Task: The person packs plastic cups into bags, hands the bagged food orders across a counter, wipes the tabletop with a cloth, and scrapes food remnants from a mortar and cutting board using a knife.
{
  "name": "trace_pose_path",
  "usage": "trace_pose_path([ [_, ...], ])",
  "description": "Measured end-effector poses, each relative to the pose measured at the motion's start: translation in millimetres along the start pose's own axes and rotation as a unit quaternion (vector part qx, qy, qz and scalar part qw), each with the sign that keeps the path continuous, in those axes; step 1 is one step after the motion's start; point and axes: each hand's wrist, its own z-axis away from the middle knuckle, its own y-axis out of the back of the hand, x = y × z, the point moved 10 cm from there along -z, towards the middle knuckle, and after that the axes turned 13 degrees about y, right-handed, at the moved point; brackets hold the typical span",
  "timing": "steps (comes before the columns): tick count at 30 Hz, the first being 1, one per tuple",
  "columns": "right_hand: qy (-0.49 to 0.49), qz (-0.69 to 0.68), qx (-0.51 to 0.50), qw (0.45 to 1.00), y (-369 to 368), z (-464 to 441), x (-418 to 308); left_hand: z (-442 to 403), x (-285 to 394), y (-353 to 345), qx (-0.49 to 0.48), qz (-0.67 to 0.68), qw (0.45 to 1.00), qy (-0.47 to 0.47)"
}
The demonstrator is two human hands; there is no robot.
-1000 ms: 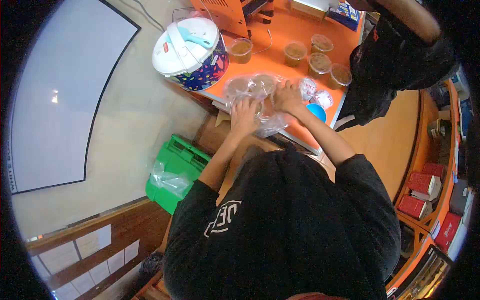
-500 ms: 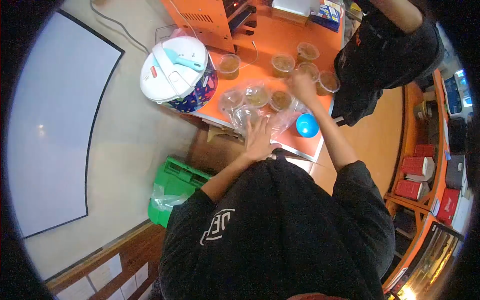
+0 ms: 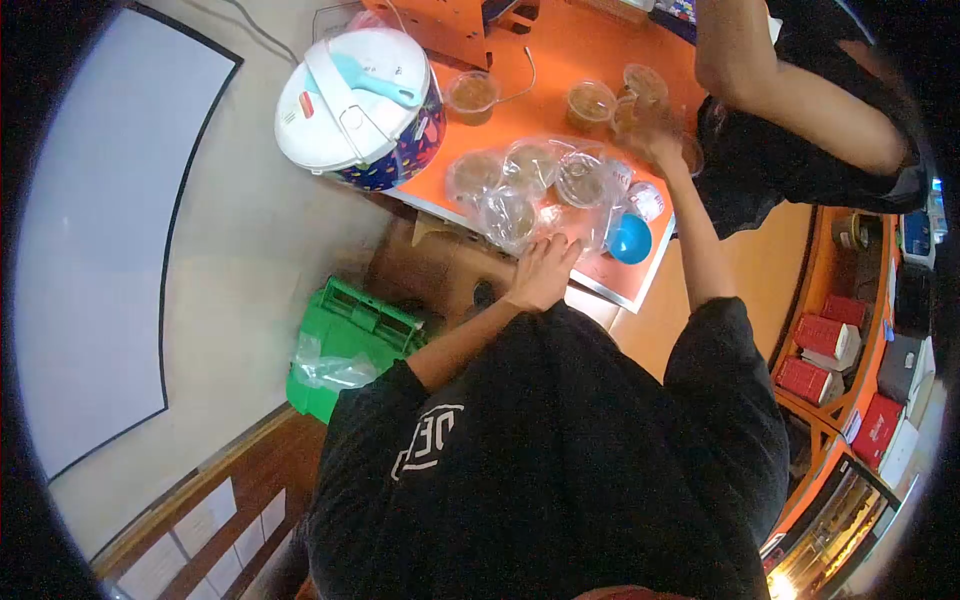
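Observation:
A clear plastic bag (image 3: pixel 548 212) lies on the orange table with several clear lidded tubs (image 3: pixel 530 165) of brownish food in it. My left hand (image 3: pixel 545 272) is at the bag's near edge, its fingers closed over the plastic. Farther right, my right hand (image 3: pixel 650 135) reaches over a group of similar tubs (image 3: pixel 591 104). Motion smears its fingers, and the tub beneath them is partly hidden. Beside the bag, near the table's corner, sits a blue bowl (image 3: pixel 630 240). A small white printed item (image 3: pixel 644 202) lies just behind the bowl.
A white-lidded, patterned round container (image 3: pixel 365 110) stands at the table's left, a turquoise-handled utensil (image 3: pixel 380 90) on its lid. One tub (image 3: pixel 472 97) stands apart near an orange machine (image 3: pixel 430 35). Another person (image 3: pixel 800 120) is close on the right. A green crate (image 3: pixel 350 350) is below left.
My right hand has moved farther back over the tubs. My left hand's spread fingers have drawn together on the bag's edge. The other person's arm has come lower, and the camera view has shifted.

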Motion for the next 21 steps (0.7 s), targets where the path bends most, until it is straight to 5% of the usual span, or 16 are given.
trace_pose_path([
  [5,0.059,-0.067,0.127,0.988,116.8,20.2,-44.4,3.0,-0.9,6.5,-0.022,-0.004,1.000,0.021],
  [11,0.071,-0.330,-0.132,0.932,61.7,55.4,-125.2,9.2,16.3,17.6,0.032,0.008,0.997,-0.063],
  [21,0.079,-0.228,-0.192,0.951,6.4,88.0,-153.9,14.9,37.1,39.4,0.029,0.042,0.991,-0.127],
])
